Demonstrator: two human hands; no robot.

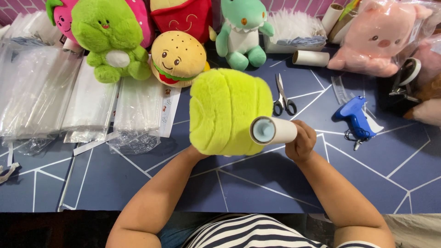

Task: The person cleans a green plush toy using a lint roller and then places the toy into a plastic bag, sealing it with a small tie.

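Striped-shirted worker's right hand was fisted around a white lint roller, fingers wrapped tight. Left hand sat hidden under the lime-green plush; its finger state could not be told. Held above the blue table, the roller's long axis ran sideways, its end pointing left against the plush. Judgement: firm, even strokes with the plush held steady would serve.

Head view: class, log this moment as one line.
left hand: hidden behind fluffy lime-green plush toy, holding it up | right hand: grips white lint roller against plush | surface: dark blue table
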